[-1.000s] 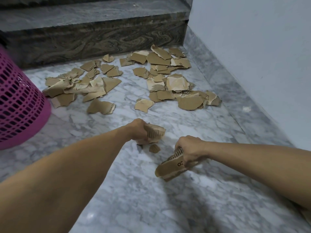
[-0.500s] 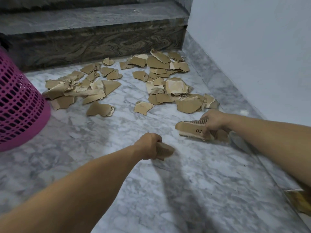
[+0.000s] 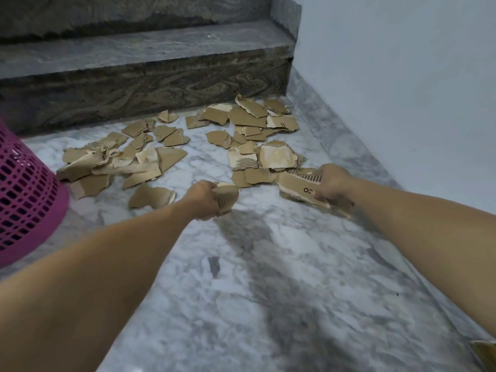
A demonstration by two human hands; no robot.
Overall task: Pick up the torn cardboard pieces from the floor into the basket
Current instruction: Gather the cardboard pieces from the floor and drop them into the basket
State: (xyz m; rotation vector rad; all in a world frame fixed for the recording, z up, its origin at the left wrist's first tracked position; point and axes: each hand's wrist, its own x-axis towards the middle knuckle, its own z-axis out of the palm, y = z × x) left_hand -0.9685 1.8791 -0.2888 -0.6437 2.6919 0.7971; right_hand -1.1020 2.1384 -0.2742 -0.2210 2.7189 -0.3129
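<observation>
Several torn brown cardboard pieces lie scattered on the marble floor, in a left heap [image 3: 118, 162] and a right heap [image 3: 257, 135]. My left hand [image 3: 202, 200] grips a small corrugated cardboard piece [image 3: 228, 198] just above the floor between the heaps. My right hand [image 3: 331, 183] grips a stack of printed cardboard pieces [image 3: 298, 187] at the near edge of the right heap. The pink lattice basket [image 3: 24, 200] stands at the far left, partly cut off by the frame.
A dark stone step [image 3: 145, 87] rises behind the pieces. A pale wall [image 3: 402, 89] with a marble skirting runs along the right. A loose cardboard piece [image 3: 151, 197] lies left of my left hand. Another brown scrap [image 3: 485, 353] shows at the bottom right corner.
Both hands moved forward toward the heaps, still holding their cardboard. The right hand has reached the near edge of the right heap, and the left hand has come up beside a loose piece.
</observation>
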